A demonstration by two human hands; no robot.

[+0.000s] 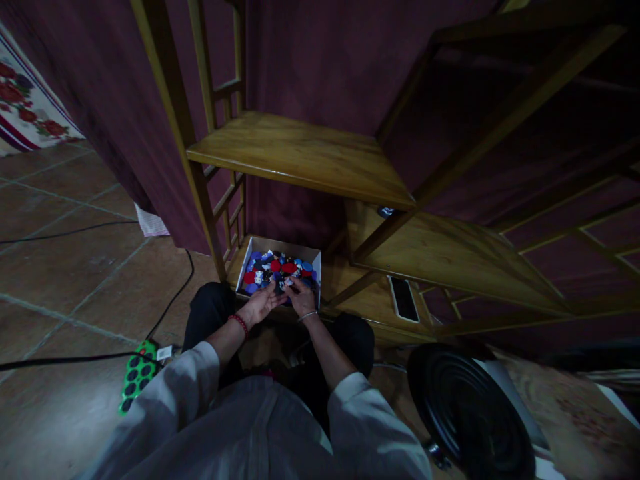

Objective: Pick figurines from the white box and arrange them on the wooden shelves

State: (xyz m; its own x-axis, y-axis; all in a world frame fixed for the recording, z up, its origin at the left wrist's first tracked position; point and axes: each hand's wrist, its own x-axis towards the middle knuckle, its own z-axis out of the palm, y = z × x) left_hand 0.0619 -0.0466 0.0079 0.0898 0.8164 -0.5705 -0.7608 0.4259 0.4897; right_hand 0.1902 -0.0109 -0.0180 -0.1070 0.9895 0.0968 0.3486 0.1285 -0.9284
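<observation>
Two hands, the left hand (261, 305) and the right hand (303, 299), meet at a small dark piece (281, 286) over the box (317, 263) on the low shelf (335, 276); whether either grip has closed on it cannot be told. A loose pinch could drop it among the crowded colourful pieces (289, 268).

A box (316, 259) with pieces (289, 268) in it sits at the left end of the lower shelf (345, 283), beneath the upper shelf (300, 150) and before the curtain (310, 60), the left hand (261, 303) and right hand (301, 297) side by side over its near part. Right of the box, well apart, a phone (404, 299) lies on the same lower shelf. On the floor (60, 280), a power strip (134, 381) lies left of the legs (210, 307); a stool (467, 413) stands right of them.
</observation>
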